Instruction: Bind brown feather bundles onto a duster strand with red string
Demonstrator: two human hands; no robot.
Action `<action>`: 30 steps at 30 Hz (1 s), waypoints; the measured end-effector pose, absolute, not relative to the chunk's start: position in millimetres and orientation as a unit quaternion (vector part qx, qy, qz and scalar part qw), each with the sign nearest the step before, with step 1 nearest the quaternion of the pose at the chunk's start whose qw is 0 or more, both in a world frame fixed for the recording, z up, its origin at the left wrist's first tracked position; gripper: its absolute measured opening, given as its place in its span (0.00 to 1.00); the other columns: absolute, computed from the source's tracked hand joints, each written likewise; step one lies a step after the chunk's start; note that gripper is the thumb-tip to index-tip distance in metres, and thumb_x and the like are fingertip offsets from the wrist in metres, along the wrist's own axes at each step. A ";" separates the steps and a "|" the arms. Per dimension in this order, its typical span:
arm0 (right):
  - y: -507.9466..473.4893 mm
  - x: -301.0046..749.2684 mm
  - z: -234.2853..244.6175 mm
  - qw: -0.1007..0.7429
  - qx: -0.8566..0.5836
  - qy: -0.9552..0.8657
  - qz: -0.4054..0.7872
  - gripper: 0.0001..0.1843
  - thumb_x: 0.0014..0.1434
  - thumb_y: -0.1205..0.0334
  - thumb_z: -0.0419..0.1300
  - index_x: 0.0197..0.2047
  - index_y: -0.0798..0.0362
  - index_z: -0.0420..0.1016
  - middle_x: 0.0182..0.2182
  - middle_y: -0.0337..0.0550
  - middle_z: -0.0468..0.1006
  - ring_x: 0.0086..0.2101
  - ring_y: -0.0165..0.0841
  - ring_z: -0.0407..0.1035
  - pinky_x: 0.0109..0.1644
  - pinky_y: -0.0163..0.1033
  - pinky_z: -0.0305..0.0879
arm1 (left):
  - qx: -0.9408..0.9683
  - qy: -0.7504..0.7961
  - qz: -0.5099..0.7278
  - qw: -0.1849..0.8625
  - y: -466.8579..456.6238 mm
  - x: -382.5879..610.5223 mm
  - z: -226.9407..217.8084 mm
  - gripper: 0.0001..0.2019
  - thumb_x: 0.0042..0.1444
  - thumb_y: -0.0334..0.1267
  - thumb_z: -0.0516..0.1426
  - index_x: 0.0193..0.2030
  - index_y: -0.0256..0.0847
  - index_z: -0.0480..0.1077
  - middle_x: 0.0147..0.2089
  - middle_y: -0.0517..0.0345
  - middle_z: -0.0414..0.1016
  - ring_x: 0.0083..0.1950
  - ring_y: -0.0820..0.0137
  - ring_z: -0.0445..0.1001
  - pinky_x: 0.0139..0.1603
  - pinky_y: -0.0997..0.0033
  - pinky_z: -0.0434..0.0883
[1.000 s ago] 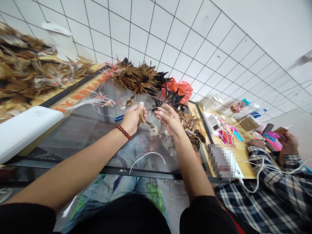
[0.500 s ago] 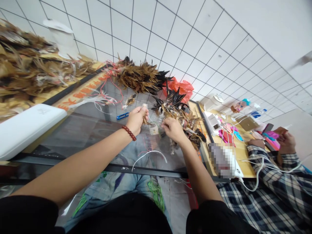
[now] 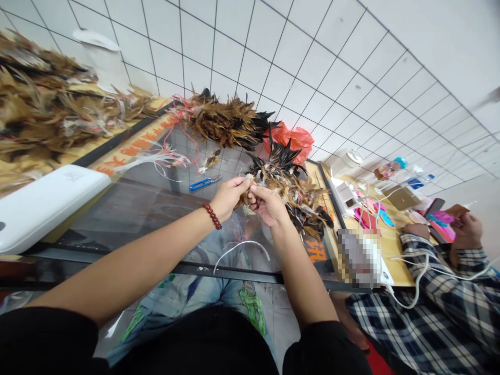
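My left hand (image 3: 229, 199), with a red bead bracelet on its wrist, pinches a small bunch of brown feathers (image 3: 244, 199) over the glass tabletop. My right hand (image 3: 270, 205) meets it there, thumb and fingers closed on the same bunch. Fingers hide most of what they hold. Just right of my hands lies a loose pile of brown and black feathers (image 3: 300, 192). Blue thread snips (image 3: 202, 184) rest left of my left hand, and a small loose feather tuft (image 3: 211, 160) lies behind them. Nearer me, a curved white strip (image 3: 242, 244) lies on the glass.
A big feather bundle (image 3: 230, 124) with red strings lies at the back beside a red plastic bag (image 3: 299, 141). To the left are a long white case (image 3: 54, 203), more feathers (image 3: 42, 112) and a white container (image 3: 103, 60). A person in a plaid sleeve (image 3: 437, 265) sits at right near white cables.
My right hand has moved left from beside the feather pile and joined my left hand at the feathers. The left hand has shifted slightly. A small pale tag between the hands is now hidden.
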State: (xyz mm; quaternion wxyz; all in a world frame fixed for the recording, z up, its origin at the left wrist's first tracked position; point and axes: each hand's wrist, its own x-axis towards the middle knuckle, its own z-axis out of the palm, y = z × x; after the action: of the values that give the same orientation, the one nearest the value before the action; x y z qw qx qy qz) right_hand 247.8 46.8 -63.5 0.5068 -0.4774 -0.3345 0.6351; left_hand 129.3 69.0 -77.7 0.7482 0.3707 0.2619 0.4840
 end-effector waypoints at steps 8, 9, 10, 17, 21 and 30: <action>46.0 243.2 -68.0 0.514 -0.486 -0.312 0.635 0.13 0.41 0.56 0.69 0.24 0.54 0.70 0.18 0.33 0.70 0.18 0.21 0.59 0.19 0.28 0.50 | 0.377 0.270 0.480 0.745 67.4 131.0 -80.5 0.13 0.52 0.42 0.63 0.29 0.34 0.68 0.20 0.61 0.67 0.20 0.76 0.68 0.23 0.77 0.67; 45.9 242.4 -69.2 0.506 -0.493 -0.320 0.631 0.15 0.41 0.55 0.69 0.24 0.54 0.69 0.18 0.33 0.70 0.18 0.21 0.58 0.19 0.28 0.49 | 0.379 0.276 0.482 0.740 68.1 131.2 -81.3 0.13 0.52 0.42 0.63 0.29 0.35 0.68 0.20 0.61 0.67 0.20 0.76 0.67 0.23 0.77 0.66; 45.7 241.8 -70.5 0.497 -0.502 -0.334 0.624 0.16 0.41 0.53 0.69 0.23 0.54 0.69 0.18 0.33 0.70 0.18 0.21 0.58 0.19 0.28 0.48 | 0.380 0.285 0.490 0.731 69.0 131.3 -82.1 0.13 0.52 0.43 0.63 0.29 0.35 0.68 0.20 0.62 0.66 0.19 0.77 0.66 0.22 0.78 0.64; 44.3 248.6 -70.3 0.578 -0.507 -0.474 0.430 0.18 0.41 0.55 0.71 0.35 0.53 0.74 0.24 0.33 0.71 0.25 0.25 0.63 0.29 0.31 0.60 | 0.411 0.359 0.552 0.631 73.7 131.1 -83.7 0.10 0.55 0.38 0.59 0.26 0.35 0.68 0.23 0.61 0.68 0.24 0.78 0.66 0.26 0.80 0.64; 43.5 254.6 -65.0 0.596 -0.486 -0.505 0.391 0.18 0.46 0.56 0.67 0.42 0.50 0.77 0.27 0.34 0.72 0.28 0.26 0.63 0.33 0.33 0.62 | 0.450 0.318 0.514 0.658 68.6 130.5 -78.7 0.13 0.55 0.39 0.60 0.23 0.35 0.67 0.19 0.62 0.63 0.22 0.78 0.62 0.24 0.81 0.61; 39.6 272.0 -60.4 0.544 -0.440 -0.532 0.476 0.17 0.46 0.56 0.68 0.42 0.47 0.80 0.26 0.34 0.71 0.27 0.27 0.63 0.33 0.34 0.61 | 0.497 0.226 0.390 0.741 63.8 125.1 -74.4 0.13 0.51 0.42 0.63 0.24 0.35 0.69 0.18 0.62 0.60 0.21 0.78 0.59 0.23 0.79 0.61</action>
State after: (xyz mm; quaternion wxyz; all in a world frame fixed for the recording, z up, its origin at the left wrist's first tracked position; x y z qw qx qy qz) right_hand 272.0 39.6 -60.4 0.5444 -0.4405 -0.5316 0.4765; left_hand 125.1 63.8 -74.4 0.7414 0.4974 0.2263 0.3896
